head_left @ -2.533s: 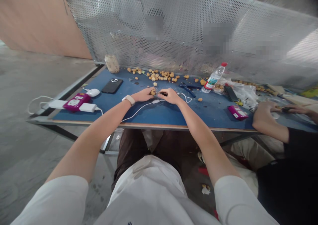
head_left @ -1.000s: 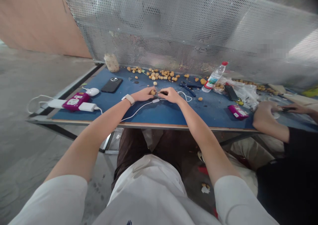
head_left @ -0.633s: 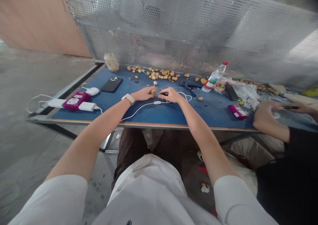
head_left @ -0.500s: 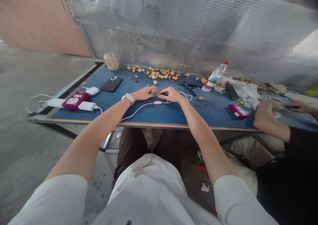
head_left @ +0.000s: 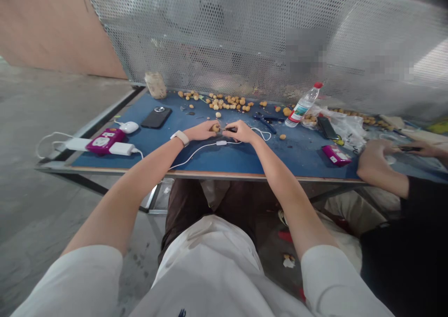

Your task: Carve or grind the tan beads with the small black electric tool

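Note:
My left hand (head_left: 205,130) is closed on a small round tan ball (head_left: 215,127), which looks like a nut or small fruit. Just to its right, my right hand (head_left: 240,132) grips a slim tool with a dark handle (head_left: 231,129). The tool's thin tip points left and meets or nearly meets the ball; contact is too small to make out. A white cable (head_left: 199,150) with a small inline piece passes below both hands and loops beyond the right one. More loose tan balls (head_left: 231,103) lie behind my hands, and blue-handled pliers (head_left: 268,121) lie to the right.
On the left of the blue table (head_left: 210,163) are a black phone (head_left: 156,117), a purple power strip (head_left: 105,141) and a jar (head_left: 156,85). To the right stand a water bottle (head_left: 304,105) and a purple pack (head_left: 336,155). A co-worker's hands (head_left: 378,161) work far right.
My view has tilted very slightly. Both hands keep nearly the same place and hold on the ball and the tool.

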Tool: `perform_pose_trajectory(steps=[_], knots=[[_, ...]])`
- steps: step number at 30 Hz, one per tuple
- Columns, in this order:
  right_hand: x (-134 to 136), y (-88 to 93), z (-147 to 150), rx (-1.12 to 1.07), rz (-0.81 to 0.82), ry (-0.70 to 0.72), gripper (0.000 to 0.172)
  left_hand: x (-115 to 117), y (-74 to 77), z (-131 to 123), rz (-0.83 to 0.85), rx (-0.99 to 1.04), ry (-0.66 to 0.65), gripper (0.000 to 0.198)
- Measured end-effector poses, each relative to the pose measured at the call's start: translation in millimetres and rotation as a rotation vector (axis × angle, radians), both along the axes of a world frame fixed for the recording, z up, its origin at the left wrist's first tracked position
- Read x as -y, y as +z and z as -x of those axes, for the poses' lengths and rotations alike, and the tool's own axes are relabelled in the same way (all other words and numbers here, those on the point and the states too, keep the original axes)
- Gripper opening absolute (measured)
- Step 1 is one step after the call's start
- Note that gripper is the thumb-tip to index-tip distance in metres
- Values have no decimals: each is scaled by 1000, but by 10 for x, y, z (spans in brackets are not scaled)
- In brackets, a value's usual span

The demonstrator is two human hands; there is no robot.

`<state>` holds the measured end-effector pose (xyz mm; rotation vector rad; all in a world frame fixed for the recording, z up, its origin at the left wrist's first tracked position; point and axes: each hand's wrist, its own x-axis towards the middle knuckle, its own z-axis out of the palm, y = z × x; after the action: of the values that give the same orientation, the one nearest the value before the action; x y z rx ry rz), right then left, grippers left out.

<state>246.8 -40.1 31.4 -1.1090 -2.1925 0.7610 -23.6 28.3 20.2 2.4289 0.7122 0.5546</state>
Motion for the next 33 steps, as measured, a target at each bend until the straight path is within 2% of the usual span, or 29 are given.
perform_pose_trajectory(steps=[7,11,16,21,24,29,33], knots=[[-36,-7,-10,27,-60,-9,70,8,3,-9,-2,6,-6,31],[-87,-11,-58,111,-127,-47,66,33,7,2,-67,12,15,37],[-74,6,-57,207,-162,-37,61,51,8,-18,-113,-41,26,32],[-43,20,-8,310,-204,-40,59,57,11,-36,-150,-84,56,36],[-37,15,8,364,-219,-96,64,81,31,-39,-172,-135,93,40],[-17,-8,57,457,-227,-266,84,139,74,-51,-207,-241,192,40],[6,7,127,502,-206,-311,92,209,105,-82,-217,-305,266,39]])
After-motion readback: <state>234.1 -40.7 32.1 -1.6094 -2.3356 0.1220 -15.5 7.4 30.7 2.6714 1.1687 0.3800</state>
